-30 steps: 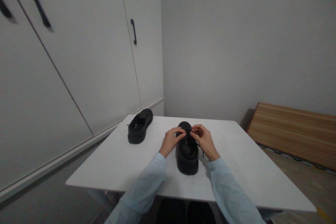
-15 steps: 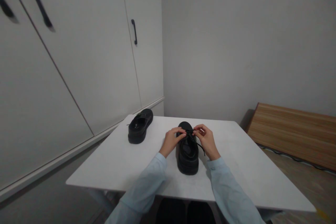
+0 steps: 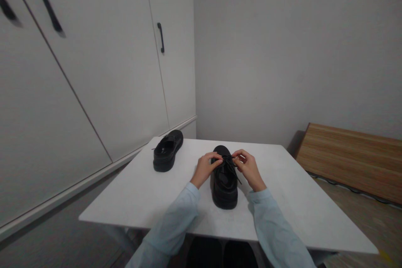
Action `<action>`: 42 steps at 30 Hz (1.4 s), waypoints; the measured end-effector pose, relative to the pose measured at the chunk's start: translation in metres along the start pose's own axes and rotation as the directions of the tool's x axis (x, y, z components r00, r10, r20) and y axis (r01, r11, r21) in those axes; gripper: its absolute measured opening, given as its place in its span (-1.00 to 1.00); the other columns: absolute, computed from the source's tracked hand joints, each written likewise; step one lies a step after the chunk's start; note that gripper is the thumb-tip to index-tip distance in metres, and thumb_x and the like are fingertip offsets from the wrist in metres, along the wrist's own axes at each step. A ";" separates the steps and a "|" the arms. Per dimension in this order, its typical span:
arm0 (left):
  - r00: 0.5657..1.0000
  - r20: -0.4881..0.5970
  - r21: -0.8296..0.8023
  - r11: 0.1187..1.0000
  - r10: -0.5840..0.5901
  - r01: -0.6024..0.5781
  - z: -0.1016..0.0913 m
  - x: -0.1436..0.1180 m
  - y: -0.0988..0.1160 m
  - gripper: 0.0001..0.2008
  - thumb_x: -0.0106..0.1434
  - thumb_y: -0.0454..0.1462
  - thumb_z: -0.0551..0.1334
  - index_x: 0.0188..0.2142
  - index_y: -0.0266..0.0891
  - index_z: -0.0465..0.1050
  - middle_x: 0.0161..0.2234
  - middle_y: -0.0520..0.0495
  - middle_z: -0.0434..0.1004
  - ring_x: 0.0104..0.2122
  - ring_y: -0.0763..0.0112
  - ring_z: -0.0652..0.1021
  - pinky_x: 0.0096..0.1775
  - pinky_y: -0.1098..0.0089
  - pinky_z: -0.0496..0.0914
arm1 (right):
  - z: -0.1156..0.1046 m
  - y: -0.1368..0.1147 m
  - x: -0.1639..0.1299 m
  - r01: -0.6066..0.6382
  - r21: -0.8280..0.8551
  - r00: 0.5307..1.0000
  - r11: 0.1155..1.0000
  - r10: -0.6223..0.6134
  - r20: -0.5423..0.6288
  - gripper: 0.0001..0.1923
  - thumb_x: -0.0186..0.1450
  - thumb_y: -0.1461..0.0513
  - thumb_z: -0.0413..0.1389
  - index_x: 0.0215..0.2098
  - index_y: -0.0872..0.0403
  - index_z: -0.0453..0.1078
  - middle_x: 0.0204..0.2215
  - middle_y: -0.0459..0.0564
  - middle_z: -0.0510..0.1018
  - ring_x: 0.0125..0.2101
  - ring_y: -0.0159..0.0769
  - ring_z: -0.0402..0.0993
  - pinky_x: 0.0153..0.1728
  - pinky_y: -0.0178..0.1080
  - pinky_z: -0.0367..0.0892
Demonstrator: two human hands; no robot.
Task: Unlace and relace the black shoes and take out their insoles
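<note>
A black lace-up shoe (image 3: pixel 225 194) stands on the white table in front of me, toe pointing away and heel toward me. Its dark shoelace (image 3: pixel 233 170) lies across the top of the shoe, with a loose end hanging over the right side. At the left of the laces, my left hand (image 3: pixel 205 167) is closed in a pinch on the shoelace. My right hand (image 3: pixel 248 168) pinches the lace from the right side, thumb and fingertips together. A second black shoe (image 3: pixel 166 153) rests farther off at the left, touched by neither hand.
The white table (image 3: pixel 135 201) has its near edge just in front of my body. White cabinets (image 3: pixel 103 71) with dark handles stand close on the left. A wood-grain board (image 3: pixel 348 159) leans by the grey wall at the right.
My right hand has shifted slightly to the right with the lace. The loose lace end has swung a little left, closer to the shoe. My left hand looks unmoved.
</note>
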State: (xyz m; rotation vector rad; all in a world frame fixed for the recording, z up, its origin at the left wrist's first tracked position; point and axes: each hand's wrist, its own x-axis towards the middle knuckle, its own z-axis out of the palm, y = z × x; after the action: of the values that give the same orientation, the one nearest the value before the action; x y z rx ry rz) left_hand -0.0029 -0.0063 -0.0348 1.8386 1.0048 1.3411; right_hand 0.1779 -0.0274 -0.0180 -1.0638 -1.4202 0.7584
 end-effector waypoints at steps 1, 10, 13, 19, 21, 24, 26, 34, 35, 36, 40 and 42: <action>1.000 0.000 0.001 1.000 0.001 -0.001 0.000 0.000 0.000 -0.87 0.11 -0.22 0.30 -0.35 -0.21 0.57 -0.24 -0.13 0.62 -0.03 0.18 0.50 0.07 0.19 0.28 | -0.001 0.000 0.000 -0.001 -0.005 1.000 1.000 0.001 0.013 -0.83 0.06 0.16 0.16 -0.40 0.07 0.38 -0.52 -0.05 0.46 -0.50 -0.32 0.37 -0.56 -0.31 0.24; 1.000 -0.004 -0.008 1.000 0.011 -0.011 -0.001 -0.001 -0.001 -0.86 0.11 -0.22 0.30 -0.35 -0.21 0.57 -0.23 -0.14 0.62 -0.03 0.18 0.50 0.06 0.19 0.29 | -0.007 0.007 0.002 -0.001 -0.017 0.994 1.000 0.003 0.109 -0.66 0.01 0.15 0.27 -0.28 0.08 0.36 -0.43 -0.07 0.49 -0.38 -0.29 0.44 -0.37 -0.25 0.35; 1.000 0.006 -0.003 1.000 0.012 -0.012 -0.001 -0.001 -0.001 -0.86 0.12 -0.22 0.30 -0.34 -0.21 0.57 -0.23 -0.13 0.62 -0.03 0.19 0.50 0.06 0.20 0.29 | -0.009 0.009 0.003 -0.023 -0.030 0.990 0.999 0.027 0.137 -0.67 0.01 0.15 0.27 -0.28 0.08 0.36 -0.43 -0.07 0.49 -0.36 -0.28 0.45 -0.34 -0.23 0.35; 1.000 -0.002 0.004 1.000 -0.005 0.005 -0.001 -0.001 0.000 -0.87 0.10 -0.23 0.31 -0.35 -0.20 0.57 -0.24 -0.12 0.62 -0.04 0.18 0.50 0.06 0.18 0.29 | -0.012 0.010 0.004 -0.046 -0.040 0.989 0.998 0.051 0.141 -0.69 0.01 0.18 0.25 -0.28 0.07 0.36 -0.50 -0.12 0.48 -0.44 -0.31 0.44 -0.37 -0.24 0.33; 1.000 -0.003 0.002 1.000 -0.010 0.010 -0.001 -0.001 0.000 -0.87 0.10 -0.23 0.31 -0.35 -0.20 0.57 -0.24 -0.12 0.62 -0.03 0.18 0.50 0.07 0.18 0.29 | -0.012 0.011 0.004 -0.029 -0.048 0.989 0.998 0.035 0.145 -0.70 0.02 0.19 0.24 -0.28 0.07 0.35 -0.50 -0.12 0.47 -0.44 -0.32 0.43 -0.38 -0.25 0.32; 1.000 0.002 0.001 1.000 -0.004 0.004 -0.001 0.000 -0.001 -0.87 0.10 -0.23 0.30 -0.34 -0.21 0.57 -0.23 -0.13 0.62 -0.03 0.18 0.50 0.07 0.18 0.29 | -0.012 0.014 0.004 0.011 -0.086 0.989 0.996 0.002 0.149 -0.71 0.06 0.21 0.20 -0.24 0.06 0.35 -0.47 -0.12 0.47 -0.42 -0.32 0.42 -0.40 -0.28 0.29; 1.000 0.001 0.005 1.000 0.001 -0.001 0.000 0.000 -0.002 -0.87 0.10 -0.23 0.31 -0.34 -0.20 0.57 -0.23 -0.12 0.62 -0.03 0.18 0.50 0.06 0.18 0.29 | -0.012 0.016 0.004 0.036 -0.124 0.989 0.992 -0.018 0.145 -0.70 0.08 0.22 0.17 -0.20 0.06 0.34 -0.46 -0.11 0.47 -0.42 -0.31 0.40 -0.42 -0.29 0.27; 1.000 0.005 0.013 1.000 0.021 -0.021 -0.001 0.000 -0.002 -0.86 0.12 -0.22 0.30 -0.34 -0.21 0.57 -0.22 -0.13 0.62 -0.04 0.19 0.50 0.06 0.19 0.29 | -0.014 0.018 0.002 0.072 -0.260 0.995 0.963 -0.051 0.089 -0.72 0.09 0.24 0.09 -0.19 0.06 0.31 -0.48 -0.11 0.46 -0.49 -0.32 0.31 -0.44 -0.28 0.20; 1.000 0.008 0.011 1.000 0.021 -0.021 -0.001 0.000 -0.002 -0.86 0.12 -0.22 0.30 -0.34 -0.21 0.57 -0.22 -0.13 0.62 -0.03 0.19 0.50 0.06 0.19 0.29 | -0.014 0.018 0.002 0.073 -0.287 0.996 0.955 -0.055 0.072 -0.72 0.09 0.25 0.08 -0.20 0.06 0.31 -0.49 -0.12 0.44 -0.50 -0.33 0.30 -0.44 -0.28 0.20; 1.000 0.009 0.010 1.000 0.020 -0.020 -0.001 0.000 -0.002 -0.86 0.12 -0.22 0.30 -0.34 -0.21 0.57 -0.22 -0.13 0.62 -0.03 0.19 0.50 0.06 0.19 0.29 | -0.014 0.018 0.002 0.073 -0.318 0.997 0.945 -0.059 0.052 -0.73 0.09 0.25 0.06 -0.21 0.06 0.31 -0.51 -0.13 0.42 -0.51 -0.33 0.29 -0.44 -0.28 0.20; 1.000 0.007 0.009 1.000 0.020 -0.020 -0.001 -0.001 -0.003 -0.86 0.12 -0.21 0.30 -0.34 -0.20 0.57 -0.23 -0.13 0.62 -0.03 0.19 0.50 0.06 0.20 0.29 | -0.016 0.020 0.002 0.053 -0.409 0.997 0.911 -0.071 -0.028 -0.75 0.09 0.23 0.01 -0.23 0.07 0.31 -0.52 -0.13 0.37 -0.53 -0.32 0.30 -0.45 -0.26 0.20; 1.000 0.008 0.010 1.000 0.021 -0.021 -0.001 -0.001 -0.003 -0.85 0.12 -0.21 0.30 -0.33 -0.21 0.57 -0.22 -0.13 0.62 -0.03 0.19 0.50 0.06 0.21 0.29 | -0.016 0.022 0.003 0.032 -0.406 0.997 0.913 -0.057 -0.050 -0.74 0.07 0.23 0.01 -0.24 0.07 0.31 -0.51 -0.12 0.38 -0.54 -0.33 0.31 -0.45 -0.26 0.21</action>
State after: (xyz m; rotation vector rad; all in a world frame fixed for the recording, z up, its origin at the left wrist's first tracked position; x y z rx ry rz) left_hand -0.0044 -0.0054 -0.0373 1.8655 0.9919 1.3423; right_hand 0.1979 -0.0184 -0.0342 -1.3534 -1.5825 0.3978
